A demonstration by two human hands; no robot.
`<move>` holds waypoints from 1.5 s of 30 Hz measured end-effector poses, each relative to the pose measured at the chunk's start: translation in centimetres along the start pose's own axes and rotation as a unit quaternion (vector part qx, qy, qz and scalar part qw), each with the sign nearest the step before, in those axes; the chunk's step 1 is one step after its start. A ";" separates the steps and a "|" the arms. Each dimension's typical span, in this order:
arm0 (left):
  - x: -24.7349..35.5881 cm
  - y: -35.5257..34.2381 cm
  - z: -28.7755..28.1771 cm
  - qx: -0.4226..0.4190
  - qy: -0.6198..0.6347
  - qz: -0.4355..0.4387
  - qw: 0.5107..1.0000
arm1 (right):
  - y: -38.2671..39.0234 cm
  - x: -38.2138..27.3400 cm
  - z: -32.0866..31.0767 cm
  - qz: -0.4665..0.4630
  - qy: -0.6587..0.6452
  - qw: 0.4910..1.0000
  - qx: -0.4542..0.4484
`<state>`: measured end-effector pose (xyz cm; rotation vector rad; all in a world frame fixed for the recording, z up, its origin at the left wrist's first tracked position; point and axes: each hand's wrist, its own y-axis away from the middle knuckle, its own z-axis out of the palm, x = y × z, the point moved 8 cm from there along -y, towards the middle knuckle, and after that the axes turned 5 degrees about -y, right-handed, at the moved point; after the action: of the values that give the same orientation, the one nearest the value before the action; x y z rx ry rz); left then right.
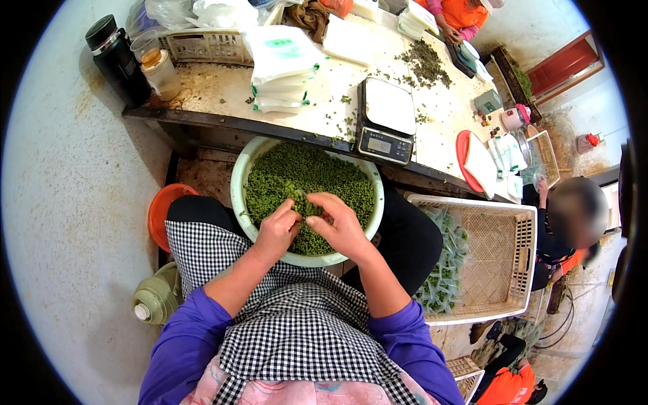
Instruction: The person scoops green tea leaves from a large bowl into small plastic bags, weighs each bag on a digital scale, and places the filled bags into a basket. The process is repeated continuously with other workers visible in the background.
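Between my knees rests a pale green basin (pixel 237 185) heaped with small round green berries (pixel 310 165) that look like green peppercorns. Over its near half, my left hand (pixel 279 226) is closed in a pinch on a sprig of green berries (pixel 297 197). My right hand (pixel 339 228) meets it from the other side, thumb and fingers bent around the same sprig. The fingertips of both hands partly hide the sprig. A black-and-white checked apron (pixel 297 331) covers my lap below the basin.
Beyond the basin runs a table edge (pixel 270 128), with a digital scale (pixel 386 115) and a stack of plastic bags (pixel 283 67). At right, a cream crate (pixel 493 256) holds filled clear bags (pixel 445 263). An orange bucket (pixel 159 216) and green jug (pixel 155 297) stand left. Other people work at right.
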<state>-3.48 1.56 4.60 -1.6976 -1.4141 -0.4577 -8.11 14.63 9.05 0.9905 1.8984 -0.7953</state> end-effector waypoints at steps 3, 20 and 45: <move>0.3 0.0 0.1 0.015 -0.005 0.031 0.999 | 0.4 -0.1 0.0 -0.007 0.048 0.997 0.055; 0.4 0.0 -0.5 -0.001 -0.021 0.039 0.999 | -0.5 0.6 -0.7 0.130 0.167 0.977 -0.033; -5.4 -6.7 4.8 -0.143 -0.063 -0.129 0.979 | -8.5 11.2 -18.3 0.146 -0.292 0.864 0.383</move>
<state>-12.44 1.97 0.40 -1.7997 -1.7394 -0.7387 -26.20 28.95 8.74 1.2649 0.8629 -1.5106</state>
